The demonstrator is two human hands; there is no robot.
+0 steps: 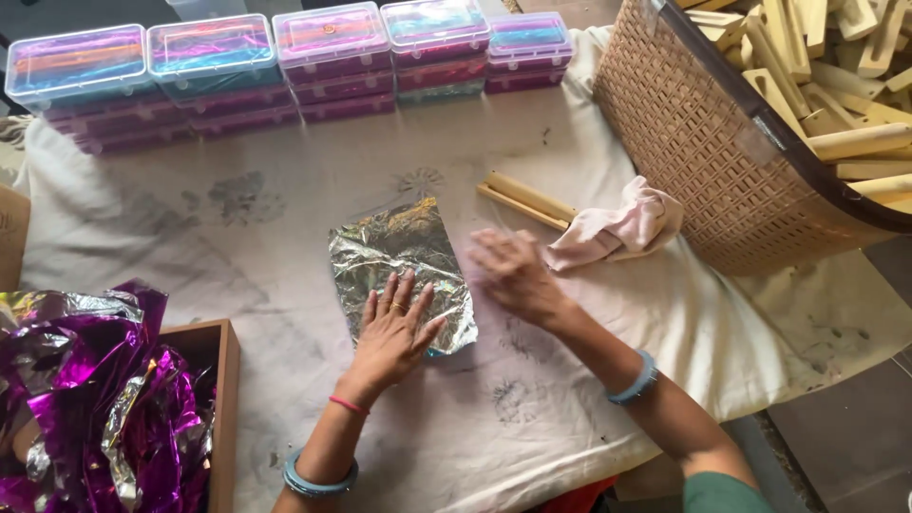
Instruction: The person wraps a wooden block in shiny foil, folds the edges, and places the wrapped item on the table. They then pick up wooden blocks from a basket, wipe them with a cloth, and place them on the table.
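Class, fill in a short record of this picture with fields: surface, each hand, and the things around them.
surface: table under a stained white cloth
left hand: flat, palm down, pressing on a crinkled silver foil sheet
right hand: blurred, open, beside the foil's right edge
near right hand: pink rag lying over wooden sticks
back row: stacked clear-lidded plastic boxes
right: woven basket of wooden pieces
left: wooden box with purple foil
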